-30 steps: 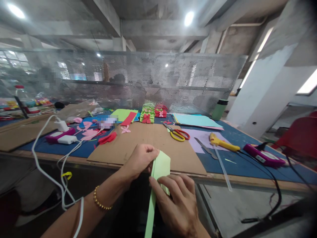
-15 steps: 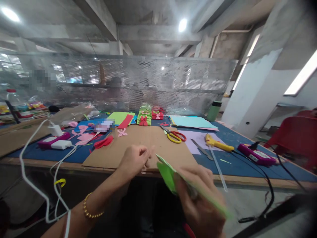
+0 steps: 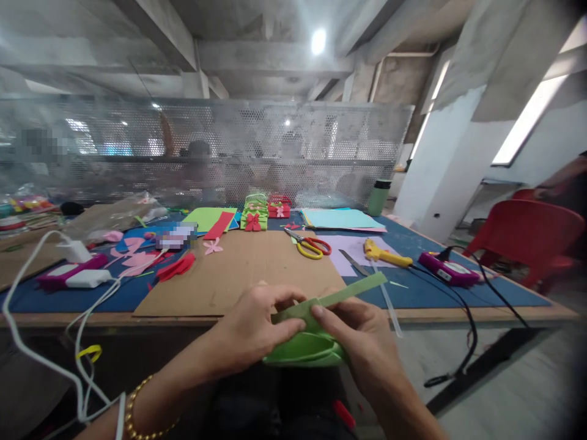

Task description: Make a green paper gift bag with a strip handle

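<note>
Both hands are together at the table's front edge, over my lap, on one small green felt bag (image 3: pixel 300 351). Its mouth gapes toward me, and a flat strip (image 3: pixel 358 289) of the same green sticks out to the upper right. My left hand (image 3: pixel 257 324) pinches the left end of its rim, thumb in front and fingers behind. The thumb of my right hand (image 3: pixel 360 333) presses where the strip meets the rim, its fingers curled behind. How the strip joins the bag is hidden under the fingers.
Brown cardboard (image 3: pixel 220 275) lies ahead, with scissors (image 3: pixel 309 245), a knife (image 3: pixel 353 263) and a yellow glue gun (image 3: pixel 385 253) to its right. Finished green bags (image 3: pixel 254 214) stand behind. Pink and red felt pieces (image 3: pixel 177 267), a power strip (image 3: pixel 73 272) and white cables are at left.
My left hand has come off the cardboard's front edge and taken hold of the green bag. My right hand has moved up and left, turning the bag so its opening shows.
</note>
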A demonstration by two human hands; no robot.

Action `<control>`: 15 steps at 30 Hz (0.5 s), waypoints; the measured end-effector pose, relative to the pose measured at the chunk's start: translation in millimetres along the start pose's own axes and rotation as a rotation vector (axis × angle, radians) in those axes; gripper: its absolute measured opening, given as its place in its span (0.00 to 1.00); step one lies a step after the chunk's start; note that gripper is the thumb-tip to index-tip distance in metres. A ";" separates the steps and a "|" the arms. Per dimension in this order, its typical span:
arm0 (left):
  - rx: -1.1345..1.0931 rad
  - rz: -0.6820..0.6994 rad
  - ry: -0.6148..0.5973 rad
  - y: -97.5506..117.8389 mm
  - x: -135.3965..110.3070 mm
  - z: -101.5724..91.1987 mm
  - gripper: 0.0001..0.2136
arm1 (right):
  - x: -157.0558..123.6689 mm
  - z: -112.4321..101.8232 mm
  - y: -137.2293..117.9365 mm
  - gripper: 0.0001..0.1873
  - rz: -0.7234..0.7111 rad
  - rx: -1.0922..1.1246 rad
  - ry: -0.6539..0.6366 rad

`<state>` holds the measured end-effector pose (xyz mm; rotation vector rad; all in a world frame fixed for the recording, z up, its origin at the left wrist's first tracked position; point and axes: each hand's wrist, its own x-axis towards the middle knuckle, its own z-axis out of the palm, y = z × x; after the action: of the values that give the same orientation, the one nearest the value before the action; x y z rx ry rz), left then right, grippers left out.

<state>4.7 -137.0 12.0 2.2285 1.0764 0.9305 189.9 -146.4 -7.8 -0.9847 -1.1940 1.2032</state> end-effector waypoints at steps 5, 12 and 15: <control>0.206 0.051 0.035 -2.4 -1.6 5.1 0.15 | 7.6 -2.8 15.5 0.16 -0.006 -0.090 0.038; 0.315 0.041 -0.018 -12.8 -2.3 10.1 0.17 | 13.3 2.7 32.1 0.19 0.042 -0.065 0.018; 0.325 0.047 -0.108 -14.7 -3.8 7.5 0.23 | 13.2 4.7 32.8 0.20 0.055 -0.055 0.031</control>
<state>1.6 -132.8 -4.1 2.5429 1.2000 0.6827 180.1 -129.2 -37.5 -1.0797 -1.1875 1.2000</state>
